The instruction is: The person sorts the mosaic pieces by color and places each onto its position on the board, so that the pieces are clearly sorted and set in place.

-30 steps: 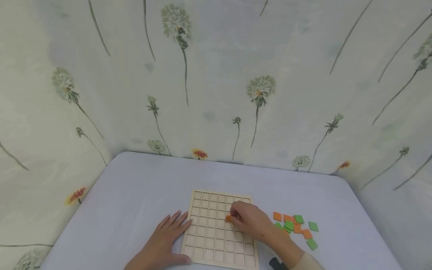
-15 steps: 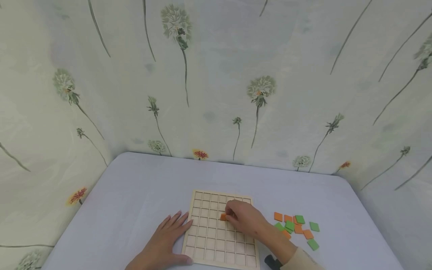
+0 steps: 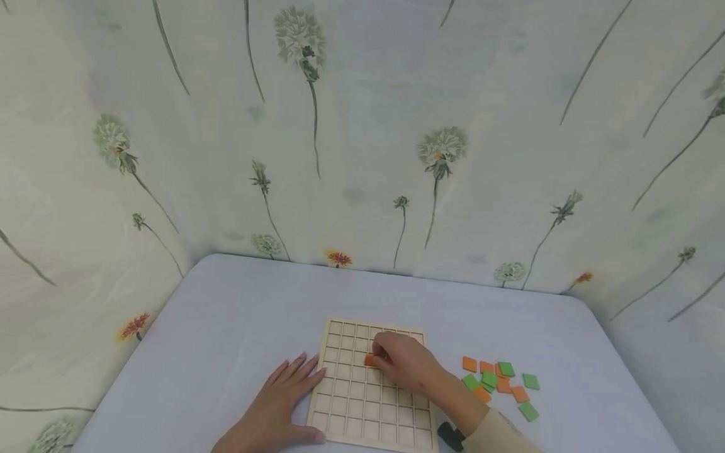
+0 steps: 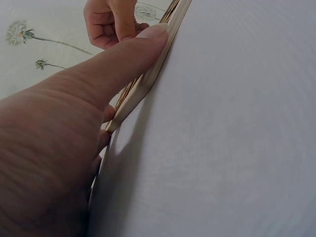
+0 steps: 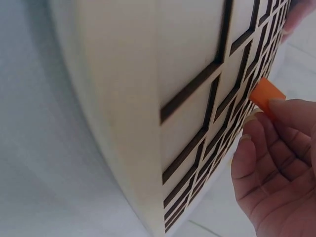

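Observation:
A pale wooden grid board [image 3: 355, 408] with square recesses lies on the table. My right hand [image 3: 409, 362] is over its upper middle and pinches an orange square tile [image 3: 370, 360] between thumb and fingers. The right wrist view shows that tile [image 5: 266, 95] tilted at the grid, its lower edge close to the recesses; whether it touches them I cannot tell. My left hand [image 3: 277, 399] lies with fingers spread along the board's left edge. In the left wrist view its thumb [image 4: 133, 52] rests on the board's rim [image 4: 140, 89].
Right of the board, several loose orange tiles [image 3: 469, 363] and green tiles [image 3: 528, 411] lie scattered, some overlapping. A dark object [image 3: 450, 435] shows below the right forearm. A white cloth covers the table [image 3: 255, 302], and a flower-patterned curtain [image 3: 362, 126] stands behind it.
The right hand has shifted a little left and away across the board, carrying the orange tile. My left hand stays at the board's edge.

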`<state>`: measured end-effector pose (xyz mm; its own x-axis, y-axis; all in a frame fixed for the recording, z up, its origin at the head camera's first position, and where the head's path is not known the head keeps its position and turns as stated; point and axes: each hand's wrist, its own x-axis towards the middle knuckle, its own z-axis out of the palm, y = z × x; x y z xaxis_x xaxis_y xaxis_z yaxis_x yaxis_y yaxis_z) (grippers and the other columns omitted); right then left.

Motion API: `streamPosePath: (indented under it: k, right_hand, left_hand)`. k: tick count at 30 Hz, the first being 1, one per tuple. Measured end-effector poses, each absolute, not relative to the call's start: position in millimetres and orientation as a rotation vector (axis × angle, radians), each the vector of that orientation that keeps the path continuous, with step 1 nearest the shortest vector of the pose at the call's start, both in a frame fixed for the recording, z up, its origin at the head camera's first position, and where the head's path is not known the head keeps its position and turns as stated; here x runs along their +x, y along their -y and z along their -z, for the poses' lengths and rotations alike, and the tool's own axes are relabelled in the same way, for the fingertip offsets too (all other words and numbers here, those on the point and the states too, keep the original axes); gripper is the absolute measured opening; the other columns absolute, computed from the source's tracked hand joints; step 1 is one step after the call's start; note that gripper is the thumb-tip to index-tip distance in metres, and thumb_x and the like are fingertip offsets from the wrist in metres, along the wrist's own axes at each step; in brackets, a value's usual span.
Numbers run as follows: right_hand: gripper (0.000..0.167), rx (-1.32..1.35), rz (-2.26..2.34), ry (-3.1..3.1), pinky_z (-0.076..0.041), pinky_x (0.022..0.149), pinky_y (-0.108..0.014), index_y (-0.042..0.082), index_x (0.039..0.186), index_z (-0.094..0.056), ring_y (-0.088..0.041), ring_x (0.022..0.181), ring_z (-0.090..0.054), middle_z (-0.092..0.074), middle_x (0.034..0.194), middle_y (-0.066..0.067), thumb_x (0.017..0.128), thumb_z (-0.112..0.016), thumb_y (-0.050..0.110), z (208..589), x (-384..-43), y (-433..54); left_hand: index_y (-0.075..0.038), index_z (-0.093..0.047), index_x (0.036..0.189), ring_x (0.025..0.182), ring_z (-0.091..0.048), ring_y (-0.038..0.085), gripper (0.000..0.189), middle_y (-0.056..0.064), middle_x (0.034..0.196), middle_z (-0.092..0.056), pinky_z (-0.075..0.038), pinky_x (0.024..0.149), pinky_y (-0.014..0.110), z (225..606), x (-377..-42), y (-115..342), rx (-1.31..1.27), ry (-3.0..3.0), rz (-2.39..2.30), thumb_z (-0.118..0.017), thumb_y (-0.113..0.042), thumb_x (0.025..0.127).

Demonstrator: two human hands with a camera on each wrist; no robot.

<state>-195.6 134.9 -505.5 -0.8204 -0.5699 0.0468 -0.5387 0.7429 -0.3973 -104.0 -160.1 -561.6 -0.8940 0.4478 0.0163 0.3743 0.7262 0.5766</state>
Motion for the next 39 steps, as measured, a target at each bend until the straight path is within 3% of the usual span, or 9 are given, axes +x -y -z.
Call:
streamPosePath:
  k: [14, 23, 29, 39]
  right_hand:
    - [0.009, -0.993, 0.625, -2.864, -0.051, 0.062, -0.025, 0.017, 0.094, -0.065, -0.004, 0.071, -0.052, -0.058, 0.083, 0.012, 0.101, -0.071, 0.016, 504, -210, -122]
    - [0.005, -0.942, 0.613, -2.877, -0.054, 0.067, -0.029, 0.016, 0.098, -0.066, -0.006, 0.077, -0.058, -0.063, 0.088, 0.009, 0.101, -0.07, 0.014, 506, -219, -117]
    - [0.008, -0.939, 0.626, -2.867, -0.051, 0.064, -0.027, 0.016, 0.095, -0.065, -0.006, 0.073, -0.054, -0.058, 0.083, 0.01, 0.102, -0.069, 0.014, 507, -222, -115]
    - [0.01, -0.924, 0.641, -2.848, -0.049, 0.063, -0.027, 0.017, 0.093, -0.065, -0.008, 0.071, -0.052, -0.057, 0.08, 0.011, 0.101, -0.069, 0.016, 506, -228, -115]
  left_hand:
    - [-0.018, -0.044, 0.161, 0.16, -0.015, 0.028, 0.11, 0.0, 0.172, -0.027, 0.014, 0.121, 0.019, 559, -103, 161, 0.723, -2.839, -0.904, -0.075, -0.078, 0.074]
    - [-0.016, -0.047, 0.159, 0.158, -0.02, 0.031, 0.11, 0.003, 0.17, -0.032, -0.003, 0.128, 0.039, 560, -102, 161, 0.759, -2.873, -0.915, -0.072, -0.081, 0.074]
    - [-0.016, -0.046, 0.159, 0.158, -0.021, 0.032, 0.11, 0.003, 0.17, -0.033, 0.01, 0.125, 0.024, 562, -102, 160, 0.767, -2.887, -0.909, -0.071, -0.082, 0.074]
    - [-0.02, -0.042, 0.162, 0.16, -0.013, 0.026, 0.11, -0.001, 0.172, -0.026, 0.014, 0.122, 0.021, 559, -103, 160, 0.689, -2.815, -0.891, -0.075, -0.078, 0.074]
